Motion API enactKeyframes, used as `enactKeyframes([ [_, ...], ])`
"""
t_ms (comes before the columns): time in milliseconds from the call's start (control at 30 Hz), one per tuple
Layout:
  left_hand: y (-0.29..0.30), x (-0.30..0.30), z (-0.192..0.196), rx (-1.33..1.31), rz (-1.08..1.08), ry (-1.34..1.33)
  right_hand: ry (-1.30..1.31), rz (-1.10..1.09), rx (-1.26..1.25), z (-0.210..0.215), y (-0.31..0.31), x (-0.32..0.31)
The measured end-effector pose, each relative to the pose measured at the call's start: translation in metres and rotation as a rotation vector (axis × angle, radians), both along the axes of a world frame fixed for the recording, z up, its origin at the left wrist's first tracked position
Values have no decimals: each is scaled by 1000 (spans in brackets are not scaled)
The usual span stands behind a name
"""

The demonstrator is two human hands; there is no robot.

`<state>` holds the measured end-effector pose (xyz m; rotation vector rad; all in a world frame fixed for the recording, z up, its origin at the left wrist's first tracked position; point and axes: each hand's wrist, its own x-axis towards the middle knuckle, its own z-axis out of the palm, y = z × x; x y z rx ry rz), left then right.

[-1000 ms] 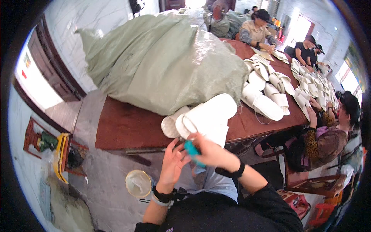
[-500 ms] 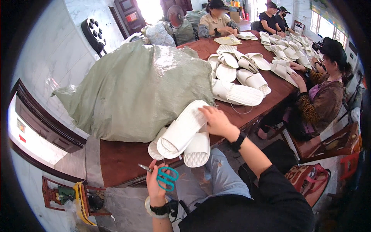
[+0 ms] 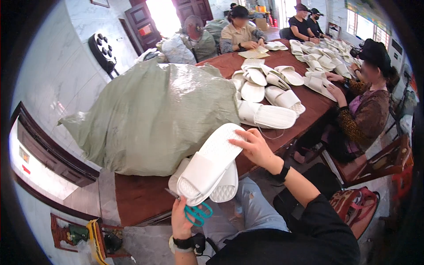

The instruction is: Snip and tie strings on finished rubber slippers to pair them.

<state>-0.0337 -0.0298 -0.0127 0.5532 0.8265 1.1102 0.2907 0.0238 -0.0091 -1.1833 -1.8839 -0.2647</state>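
Note:
My right hand grips the heel end of a white slide slipper, which slants with its strap and toe toward me. In my left hand is a pair of scissors with teal handles; the fingertips reach the slipper's toe, and whether they grip it is hard to see. The scissors' metal end sticks out left of the hand. Beneath the held slipper lie another white slipper with a quilted-looking sole and one more at its left, both partly covered.
A large greenish woven sack fills the left of the brown-covered table. White slippers are heaped farther back. A co-worker sits at the right, with others beyond. A red bag stands by a chair.
My left hand has come up to the slipper's toe with the scissors. The upper slipper has shifted slightly, and my right hand stays at its heel. The view has tilted a little.

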Motion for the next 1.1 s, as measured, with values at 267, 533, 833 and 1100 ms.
enactKeyframes([
  [267, -20, 8, -8, -64, -230, -127, -229, -253, 115, 3, -66, 23],
  [533, -23, 26, 13, 183, -495, 233, 99, 98, -176, -25, -136, 68],
  [833, -32, 21, 8, 146, -277, 325, 1275, -63, -212, -12, -51, 161],
  [1100, -41, 15, 9, 417, -184, 472, 1755, -150, -236, 92, 107, 296],
])
